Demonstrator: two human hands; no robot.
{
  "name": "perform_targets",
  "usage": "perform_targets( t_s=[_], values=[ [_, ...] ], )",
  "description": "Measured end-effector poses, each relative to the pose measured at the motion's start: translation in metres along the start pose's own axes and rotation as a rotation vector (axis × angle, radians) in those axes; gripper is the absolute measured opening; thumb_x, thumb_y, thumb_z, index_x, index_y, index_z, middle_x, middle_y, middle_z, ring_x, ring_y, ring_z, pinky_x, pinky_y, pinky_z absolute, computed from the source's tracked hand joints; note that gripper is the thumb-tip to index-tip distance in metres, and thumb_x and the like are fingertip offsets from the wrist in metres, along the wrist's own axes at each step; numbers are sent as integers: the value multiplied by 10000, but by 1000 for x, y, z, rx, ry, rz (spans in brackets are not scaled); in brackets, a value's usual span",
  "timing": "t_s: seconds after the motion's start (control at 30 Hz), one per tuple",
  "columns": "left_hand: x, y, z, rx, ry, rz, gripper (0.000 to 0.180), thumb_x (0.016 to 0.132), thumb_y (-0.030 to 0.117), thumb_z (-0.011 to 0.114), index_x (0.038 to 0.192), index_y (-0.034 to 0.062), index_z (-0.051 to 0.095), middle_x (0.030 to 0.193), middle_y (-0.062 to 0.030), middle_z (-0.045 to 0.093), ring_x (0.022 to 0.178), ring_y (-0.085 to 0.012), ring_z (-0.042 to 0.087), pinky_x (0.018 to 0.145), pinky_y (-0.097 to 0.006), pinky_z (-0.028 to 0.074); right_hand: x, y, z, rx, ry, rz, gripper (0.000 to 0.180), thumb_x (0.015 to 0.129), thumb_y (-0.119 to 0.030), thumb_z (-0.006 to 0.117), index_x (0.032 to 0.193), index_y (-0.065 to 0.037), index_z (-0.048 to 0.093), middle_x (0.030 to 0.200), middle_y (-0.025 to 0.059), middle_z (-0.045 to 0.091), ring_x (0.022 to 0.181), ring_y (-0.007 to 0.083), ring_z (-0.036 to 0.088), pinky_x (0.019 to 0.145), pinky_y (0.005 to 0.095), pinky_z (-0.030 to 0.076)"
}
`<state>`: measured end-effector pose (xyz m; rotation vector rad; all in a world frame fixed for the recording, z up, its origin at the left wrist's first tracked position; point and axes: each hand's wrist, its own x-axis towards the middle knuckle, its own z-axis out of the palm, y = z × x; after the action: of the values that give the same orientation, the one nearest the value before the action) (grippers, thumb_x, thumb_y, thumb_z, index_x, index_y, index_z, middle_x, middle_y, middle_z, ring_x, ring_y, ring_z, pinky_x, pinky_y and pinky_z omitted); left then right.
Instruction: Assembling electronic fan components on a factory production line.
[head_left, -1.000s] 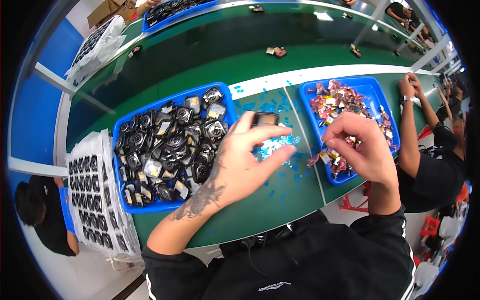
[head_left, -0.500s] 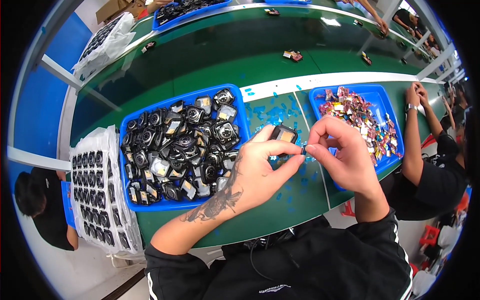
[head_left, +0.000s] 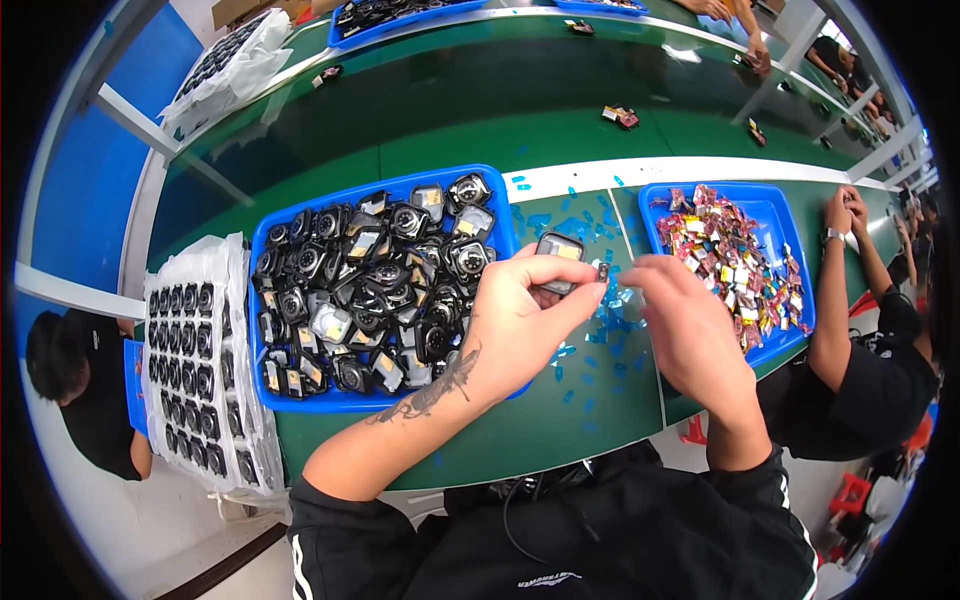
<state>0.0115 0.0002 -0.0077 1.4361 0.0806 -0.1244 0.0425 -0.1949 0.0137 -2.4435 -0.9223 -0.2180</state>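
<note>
A tray of camera modules (head_left: 375, 285) lies on the table (head_left: 450, 130) left of the fingers (head_left: 580, 290). A tray of small packets (head_left: 735, 260) lies right of them, with film scraps (head_left: 605, 340) beneath.

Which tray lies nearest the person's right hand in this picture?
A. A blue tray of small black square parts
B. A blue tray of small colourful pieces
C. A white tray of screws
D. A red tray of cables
B: the right hand works beside the blue tray of small colourful pieces, while the blue tray of black square parts lies on the far side of the left hand.
</note>
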Motion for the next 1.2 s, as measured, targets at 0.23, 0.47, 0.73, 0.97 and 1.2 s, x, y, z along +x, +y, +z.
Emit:
perform_targets(
  t_s=[0.23,0.47,0.73,0.97,1.2],
  values=[
    [-3,4,0,-178,-186,-73,144,860,-10,683,993,-65,689,964,-90,666,815,-131,640,733,-257,525,1,4,9,738,101,97,270,838,51,650,1092,-29,692,905,43,618,753,86,563,641,231,442],
    [-3,1,-2,-37,-183,69,295,949,35,562,1233,-13,622,1119,-85,646,946,-107,608,789,-260,500,-4,11,12,1069,259,123,213,795,103,672,987,14,693,929,92,627,806,125,615,702,230,502],
    [1,-5,3,-197,-68,164,396,992,48,455,1377,-42,438,1238,-119,599,1064,-141,590,902,-284,483,9,-21,26,725,240,179,198,804,46,707,993,-13,713,836,76,668,694,114,632,610,228,494],
    [-5,-2,6,-226,-91,178,397,1004,30,447,1389,-63,428,1259,-126,592,1138,-165,583,974,-304,479,18,-29,24,570,307,264,141,792,32,724,916,-32,705,790,28,663,518,51,424,459,222,338],
    [-7,-2,5,-137,-110,162,399,1002,34,466,1384,-74,434,1264,-124,594,1150,-163,579,968,-305,476,17,-28,24,532,312,258,126,779,35,729,878,-31,689,759,23,654,505,57,412,456,228,329]
  ],
)
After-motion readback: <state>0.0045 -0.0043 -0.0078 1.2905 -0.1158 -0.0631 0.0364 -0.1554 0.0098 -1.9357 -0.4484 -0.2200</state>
